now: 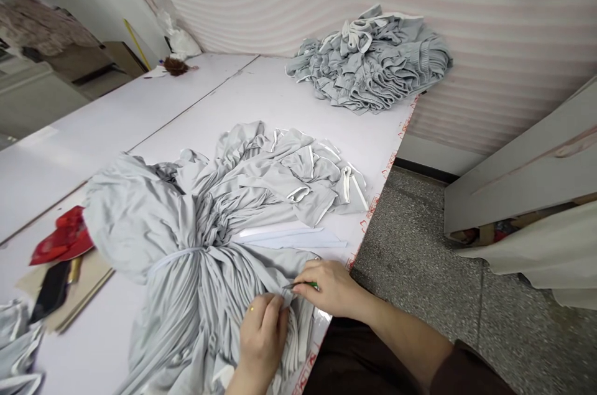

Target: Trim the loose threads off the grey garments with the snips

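A large bundle of light grey fabric [181,270], tied round its middle with a pale strip [175,258], lies across the near part of the white table. At its right side my left hand [263,326] is closed on a fold of the fabric, a yellow ring-like spot on one finger. My right hand [326,286] is closed round a small green-handled tool [311,284], whose thin metal tip points left at the fabric just above my left fingertips. The exact point of contact is too small to tell.
A second grey fabric pile [373,62] sits at the table's back right corner. Red cloth [65,236], a black phone-like object [52,289] and brown cardboard [88,283] lie at the left. The table's right edge [380,186] drops to a speckled floor.
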Available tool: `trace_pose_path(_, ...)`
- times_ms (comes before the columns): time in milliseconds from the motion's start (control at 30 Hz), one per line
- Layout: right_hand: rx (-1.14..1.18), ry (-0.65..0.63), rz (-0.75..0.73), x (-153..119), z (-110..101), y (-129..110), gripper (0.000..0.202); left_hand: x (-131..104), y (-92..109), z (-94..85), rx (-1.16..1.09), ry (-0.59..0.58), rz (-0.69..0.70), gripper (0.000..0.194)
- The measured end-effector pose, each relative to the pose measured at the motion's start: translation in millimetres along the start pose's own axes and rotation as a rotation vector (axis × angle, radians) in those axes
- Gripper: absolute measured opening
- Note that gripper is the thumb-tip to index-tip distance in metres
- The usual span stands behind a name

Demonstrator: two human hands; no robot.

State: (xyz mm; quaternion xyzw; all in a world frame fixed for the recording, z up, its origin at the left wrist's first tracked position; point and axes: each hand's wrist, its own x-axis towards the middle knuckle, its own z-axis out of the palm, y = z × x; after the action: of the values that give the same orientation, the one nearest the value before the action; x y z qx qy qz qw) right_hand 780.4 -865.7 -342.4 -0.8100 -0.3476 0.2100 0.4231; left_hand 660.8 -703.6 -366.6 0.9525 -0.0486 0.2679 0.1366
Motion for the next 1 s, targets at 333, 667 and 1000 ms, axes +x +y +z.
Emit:
trace_pose_path(333,0.114,0.007,0.067,-6,14,6,0.027,-2,0,0.1,-0.088,0.058,-0.052,0.019)
trace_pose_path(667,-0.028,0.082,0.108,15,18,12,0.012,33,-22,-8.1,-0.952,-0.479,-0.901,0.038)
trace_pose_path(1000,-0.002,0.037,0.015,0,10,12,0.017,36,-24,-10.8,-1.115,-0.453,-1.035,0.035)
